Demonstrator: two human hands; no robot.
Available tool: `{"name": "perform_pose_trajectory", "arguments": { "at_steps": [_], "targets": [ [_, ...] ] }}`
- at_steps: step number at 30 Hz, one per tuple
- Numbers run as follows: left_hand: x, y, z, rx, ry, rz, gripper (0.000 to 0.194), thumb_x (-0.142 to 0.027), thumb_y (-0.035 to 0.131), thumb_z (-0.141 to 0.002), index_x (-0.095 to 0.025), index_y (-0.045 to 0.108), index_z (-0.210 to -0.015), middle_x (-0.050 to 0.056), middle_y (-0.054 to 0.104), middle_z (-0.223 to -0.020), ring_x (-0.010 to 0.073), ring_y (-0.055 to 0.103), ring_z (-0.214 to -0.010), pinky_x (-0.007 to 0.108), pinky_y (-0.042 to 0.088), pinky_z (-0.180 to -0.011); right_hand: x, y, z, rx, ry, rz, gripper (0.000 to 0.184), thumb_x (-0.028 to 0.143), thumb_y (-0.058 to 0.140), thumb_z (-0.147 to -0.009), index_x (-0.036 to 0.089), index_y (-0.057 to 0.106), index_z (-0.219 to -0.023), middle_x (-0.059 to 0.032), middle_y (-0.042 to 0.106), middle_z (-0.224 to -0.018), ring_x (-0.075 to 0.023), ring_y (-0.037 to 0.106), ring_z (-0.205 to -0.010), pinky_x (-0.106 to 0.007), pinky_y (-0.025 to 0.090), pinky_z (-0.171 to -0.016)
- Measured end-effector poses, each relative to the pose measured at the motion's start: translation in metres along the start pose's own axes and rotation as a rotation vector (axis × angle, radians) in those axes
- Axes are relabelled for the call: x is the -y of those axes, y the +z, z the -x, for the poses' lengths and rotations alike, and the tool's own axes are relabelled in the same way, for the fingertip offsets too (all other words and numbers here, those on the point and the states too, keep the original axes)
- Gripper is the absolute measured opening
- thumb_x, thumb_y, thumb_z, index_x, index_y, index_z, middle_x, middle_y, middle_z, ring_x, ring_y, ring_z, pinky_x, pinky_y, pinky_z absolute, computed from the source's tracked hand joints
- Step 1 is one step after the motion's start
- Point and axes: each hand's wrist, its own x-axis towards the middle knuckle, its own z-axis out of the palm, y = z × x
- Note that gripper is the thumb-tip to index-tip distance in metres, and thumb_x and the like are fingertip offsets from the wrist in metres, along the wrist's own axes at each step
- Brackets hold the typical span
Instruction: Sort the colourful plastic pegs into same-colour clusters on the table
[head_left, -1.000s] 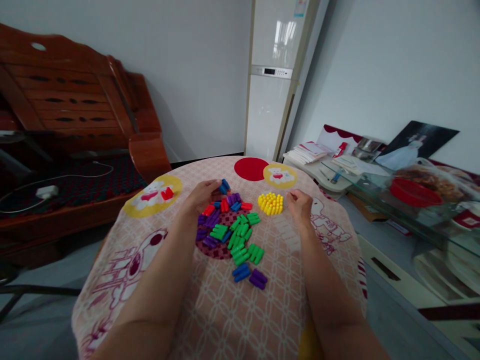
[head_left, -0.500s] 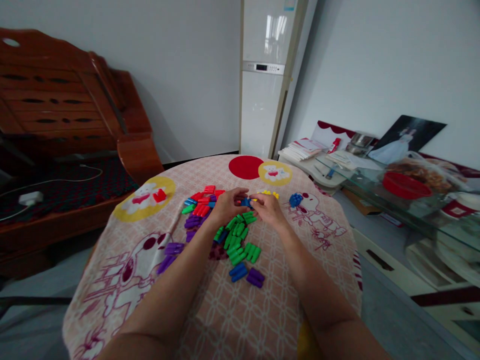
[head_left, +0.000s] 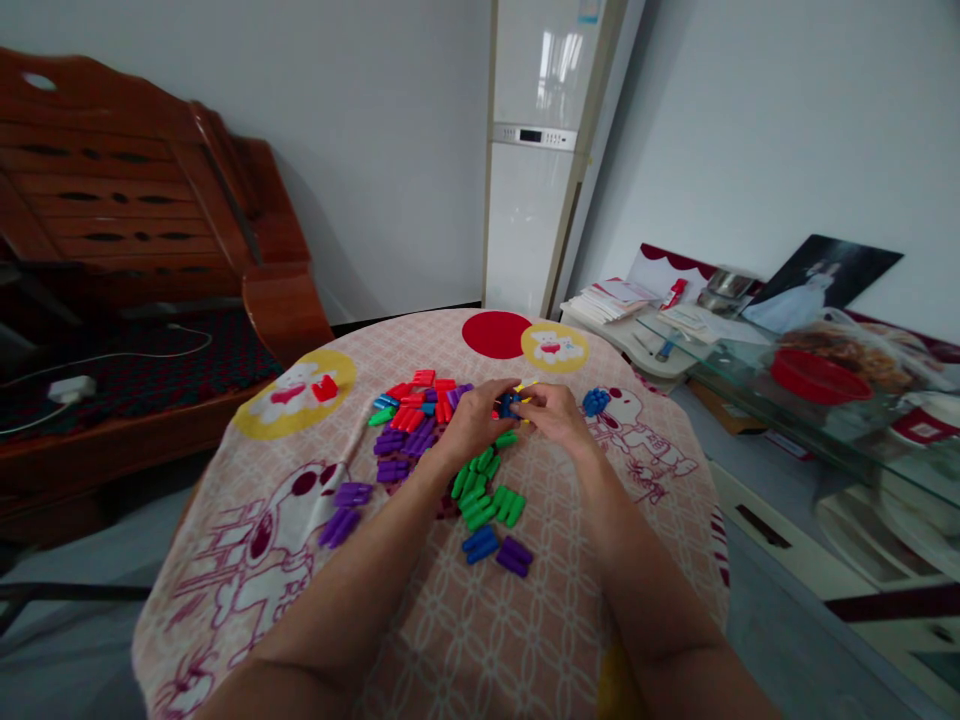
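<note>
My left hand and my right hand meet over the far middle of the table, fingers closed on a blue plastic building piece between them. Fingers hide much of it. Yellow pieces show just behind my right fingertips. Left of my left hand lie red pieces and purple pieces. Green pieces are scattered below my hands, with a blue piece and a purple piece nearer me. A blue clustered piece sits right of my right hand.
A patterned cloth covers the round table. One red piece lies apart at the left. A wooden bench stands on the left, a white air conditioner behind, and a glass-topped cabinet with a red bowl on the right.
Both hands have shifted slightly right with the blue piece between them, and my left hand uncovers more red and purple pieces. The whole view has moved a little.
</note>
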Motion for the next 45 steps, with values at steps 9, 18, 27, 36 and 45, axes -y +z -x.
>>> {"name": "perform_pose_trajectory", "arguments": {
  "at_steps": [9, 18, 27, 36, 45],
  "targets": [
    [-0.006, 0.008, 0.001, 0.107, 0.058, 0.160, 0.061, -0.007, 0.056, -0.076, -0.017, 0.053, -0.135, 0.011, 0.062, -0.130, 0.0230, 0.060, -0.116, 0.037, 0.050, -0.099, 0.001, -0.034, 0.007, 0.191, 0.051, -0.202, 0.030, 0.042, 0.073, -0.064, 0.015, 0.063, -0.073, 0.0006, 0.063, -0.055, -0.0120, 0.056, -0.043, -0.020, 0.043, -0.036],
    [-0.002, 0.007, 0.000, -0.019, -0.073, 0.277, 0.043, -0.014, 0.056, -0.081, -0.015, 0.061, -0.123, 0.013, 0.064, -0.122, 0.0206, 0.066, -0.104, 0.037, 0.057, -0.090, -0.031, -0.074, -0.002, -0.641, 0.042, 0.328, 0.030, 0.042, 0.059, -0.077, 0.014, 0.069, -0.074, -0.0061, 0.068, -0.063, -0.0180, 0.060, -0.058, -0.027, 0.044, -0.055],
    [0.002, 0.007, -0.002, -0.079, -0.107, 0.231, 0.035, -0.013, 0.055, -0.080, -0.014, 0.065, -0.113, 0.012, 0.067, -0.112, 0.0191, 0.067, -0.098, 0.035, 0.059, -0.085, -0.055, -0.057, -0.004, -0.518, 0.257, 0.955, 0.025, 0.035, 0.054, -0.089, 0.018, 0.072, -0.094, -0.0110, 0.073, -0.092, -0.0209, 0.065, -0.082, -0.028, 0.039, -0.067],
    [0.007, -0.001, -0.003, -0.130, -0.164, 0.167, 0.035, -0.014, 0.055, -0.078, -0.014, 0.067, -0.111, 0.011, 0.068, -0.113, 0.0184, 0.067, -0.098, 0.033, 0.059, -0.084, -0.060, -0.054, -0.005, -0.433, 0.278, 1.102, 0.024, 0.034, 0.055, -0.091, 0.017, 0.070, -0.099, -0.0151, 0.072, -0.095, -0.0225, 0.067, -0.087, -0.029, 0.040, -0.068],
    [0.029, -0.058, -0.005, -0.049, -0.397, -0.189, 0.030, -0.016, 0.060, -0.071, -0.013, 0.072, -0.099, 0.008, 0.075, -0.093, 0.0187, 0.069, -0.084, 0.029, 0.055, -0.079, -0.056, -0.053, -0.001, -0.536, 0.220, 1.030, 0.030, 0.041, 0.054, -0.091, 0.017, 0.072, -0.094, -0.0140, 0.073, -0.087, -0.0216, 0.065, -0.077, -0.029, 0.037, -0.064]
  ]
}}
